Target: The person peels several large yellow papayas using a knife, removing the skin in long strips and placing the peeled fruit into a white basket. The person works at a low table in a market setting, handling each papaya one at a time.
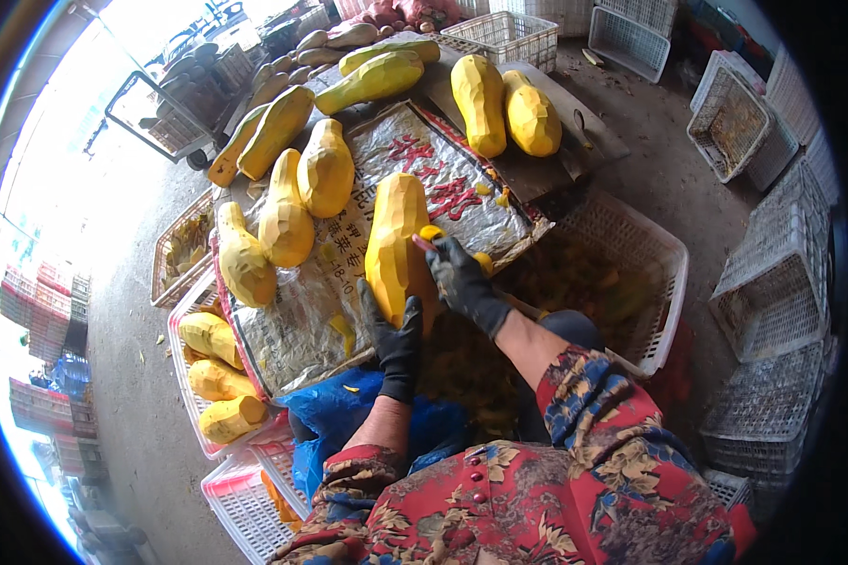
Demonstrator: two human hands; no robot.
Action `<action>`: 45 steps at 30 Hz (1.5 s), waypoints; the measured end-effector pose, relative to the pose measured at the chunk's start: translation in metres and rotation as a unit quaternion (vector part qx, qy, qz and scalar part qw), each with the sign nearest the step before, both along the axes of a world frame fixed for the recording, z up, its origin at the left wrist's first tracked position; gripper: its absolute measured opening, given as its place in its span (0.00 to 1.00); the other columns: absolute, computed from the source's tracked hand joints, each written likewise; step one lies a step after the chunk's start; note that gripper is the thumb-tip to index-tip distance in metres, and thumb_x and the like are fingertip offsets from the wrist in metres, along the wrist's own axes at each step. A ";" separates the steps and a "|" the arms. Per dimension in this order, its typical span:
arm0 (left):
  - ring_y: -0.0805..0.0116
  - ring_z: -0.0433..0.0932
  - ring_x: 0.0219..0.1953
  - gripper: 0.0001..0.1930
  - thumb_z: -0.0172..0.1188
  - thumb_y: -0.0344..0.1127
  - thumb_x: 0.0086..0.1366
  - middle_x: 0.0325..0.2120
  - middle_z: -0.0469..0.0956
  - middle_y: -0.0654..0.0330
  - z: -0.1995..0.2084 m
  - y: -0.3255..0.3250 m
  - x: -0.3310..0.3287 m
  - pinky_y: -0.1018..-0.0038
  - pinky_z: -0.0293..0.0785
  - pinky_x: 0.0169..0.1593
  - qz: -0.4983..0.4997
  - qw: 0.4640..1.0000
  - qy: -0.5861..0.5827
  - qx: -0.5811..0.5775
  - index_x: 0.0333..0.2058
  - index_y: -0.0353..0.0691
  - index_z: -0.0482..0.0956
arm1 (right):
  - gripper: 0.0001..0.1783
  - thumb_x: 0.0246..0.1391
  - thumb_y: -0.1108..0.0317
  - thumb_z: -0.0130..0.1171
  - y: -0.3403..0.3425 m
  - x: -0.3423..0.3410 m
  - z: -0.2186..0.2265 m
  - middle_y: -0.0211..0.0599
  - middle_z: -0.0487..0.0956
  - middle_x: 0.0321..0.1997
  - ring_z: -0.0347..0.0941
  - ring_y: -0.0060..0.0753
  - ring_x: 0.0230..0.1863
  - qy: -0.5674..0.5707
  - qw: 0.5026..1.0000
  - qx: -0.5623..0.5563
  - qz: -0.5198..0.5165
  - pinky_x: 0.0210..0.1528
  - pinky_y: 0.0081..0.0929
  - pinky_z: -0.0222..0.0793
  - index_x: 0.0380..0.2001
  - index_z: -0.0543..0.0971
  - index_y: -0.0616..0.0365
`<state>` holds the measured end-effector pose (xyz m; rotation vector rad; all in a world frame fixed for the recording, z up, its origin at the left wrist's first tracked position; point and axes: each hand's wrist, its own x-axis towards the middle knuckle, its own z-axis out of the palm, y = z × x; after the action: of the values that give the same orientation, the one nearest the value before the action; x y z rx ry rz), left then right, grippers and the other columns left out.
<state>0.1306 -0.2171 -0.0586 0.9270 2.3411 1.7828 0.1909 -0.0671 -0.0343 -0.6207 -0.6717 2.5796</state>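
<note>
A big peeled yellow squash (394, 240) lies on a crinkled silver sheet (301, 311). My left hand (393, 341), in a dark glove, grips the squash's near end. Beside the squash's right flank is my right hand (462, 281), also gloved, closed on a small peeler (427, 239) whose tip touches the yellow flesh. A bit of yellow peel sits at the tool's tip.
Several peeled squashes (285, 212) lie to the left and at the back (504, 105). A white basket (631, 282) holding peelings stands on the right. Another basket (219, 381) with squash pieces is at left. Empty white crates (773, 282) are stacked at far right. Blue plastic (334, 410) lies below.
</note>
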 end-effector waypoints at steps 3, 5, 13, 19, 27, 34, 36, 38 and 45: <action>0.58 0.55 0.69 0.42 0.65 0.39 0.62 0.68 0.55 0.48 -0.001 0.004 -0.005 0.68 0.50 0.69 -0.028 0.990 -0.112 0.080 0.68 0.34 0.51 | 0.12 0.67 0.56 0.45 -0.026 0.034 -0.016 0.18 0.70 0.25 0.58 0.13 0.14 -0.047 0.994 -0.102 0.008 0.15 0.13 0.54 0.47 0.74 0.44; 0.61 0.57 0.67 0.40 0.63 0.39 0.64 0.67 0.56 0.49 0.001 0.005 -0.008 0.69 0.53 0.68 -0.016 0.990 -0.124 0.065 0.68 0.34 0.51 | 0.13 0.66 0.60 0.46 -0.043 0.071 -0.026 0.23 0.73 0.30 0.61 0.12 0.18 -0.094 0.994 0.016 0.059 0.17 0.12 0.57 0.50 0.73 0.49; 0.64 0.62 0.63 0.43 0.63 0.38 0.65 0.64 0.60 0.53 0.019 0.001 0.002 0.70 0.59 0.65 -0.050 0.967 -0.214 0.128 0.70 0.35 0.45 | 0.15 0.62 0.69 0.55 0.009 0.072 0.032 0.27 0.74 0.34 0.69 0.13 0.28 -0.193 0.894 0.393 0.091 0.24 0.15 0.66 0.51 0.71 0.57; 0.65 0.64 0.60 0.46 0.66 0.36 0.63 0.63 0.61 0.54 -0.001 -0.001 0.003 0.71 0.62 0.62 -0.067 0.940 -0.308 0.134 0.70 0.38 0.43 | 0.10 0.65 0.64 0.53 0.050 -0.041 0.034 0.26 0.73 0.25 0.67 0.15 0.23 -0.267 0.771 0.577 0.021 0.26 0.19 0.66 0.44 0.74 0.57; 0.63 0.64 0.61 0.43 0.65 0.44 0.63 0.63 0.61 0.55 -0.039 -0.005 -0.005 0.70 0.62 0.63 -0.083 0.928 -0.321 0.168 0.68 0.38 0.50 | 0.09 0.67 0.61 0.46 -0.009 -0.021 0.011 0.20 0.70 0.23 0.62 0.12 0.18 -0.184 0.879 0.432 -0.081 0.19 0.14 0.58 0.44 0.74 0.48; 0.65 0.72 0.52 0.35 0.64 0.49 0.63 0.53 0.72 0.57 -0.026 -0.001 -0.005 0.70 0.71 0.54 -0.116 0.823 -0.496 0.250 0.63 0.39 0.62 | 0.15 0.63 0.68 0.51 -0.071 0.058 0.012 0.22 0.72 0.31 0.66 0.14 0.24 -0.095 0.964 0.248 0.016 0.23 0.14 0.63 0.52 0.72 0.48; 0.65 0.73 0.50 0.34 0.63 0.51 0.64 0.51 0.73 0.57 -0.017 -0.003 0.000 0.70 0.73 0.52 -0.102 0.818 -0.508 0.250 0.62 0.39 0.63 | 0.19 0.60 0.72 0.54 -0.081 0.089 0.012 0.24 0.74 0.35 0.69 0.16 0.27 -0.134 0.929 0.332 0.096 0.25 0.15 0.66 0.55 0.71 0.51; 0.65 0.75 0.49 0.33 0.61 0.53 0.65 0.50 0.74 0.58 -0.012 -0.004 0.005 0.70 0.74 0.50 -0.089 0.810 -0.523 0.251 0.61 0.40 0.65 | 0.24 0.58 0.75 0.57 -0.080 0.119 0.019 0.27 0.75 0.38 0.72 0.18 0.29 -0.216 0.862 0.389 0.243 0.27 0.17 0.70 0.58 0.69 0.54; 0.58 0.71 0.56 0.36 0.54 0.64 0.64 0.56 0.72 0.57 -0.016 0.000 -0.007 0.60 0.67 0.61 -0.211 0.705 -0.613 0.287 0.62 0.45 0.66 | 0.14 0.61 0.62 0.55 0.038 0.049 0.046 0.25 0.74 0.33 0.71 0.16 0.24 -0.139 0.927 0.348 0.029 0.18 0.17 0.64 0.49 0.72 0.51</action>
<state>0.1237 -0.2174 -0.0748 0.0615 0.6910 1.9256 0.2401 -0.0295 0.0113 -0.7178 -1.6138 2.0852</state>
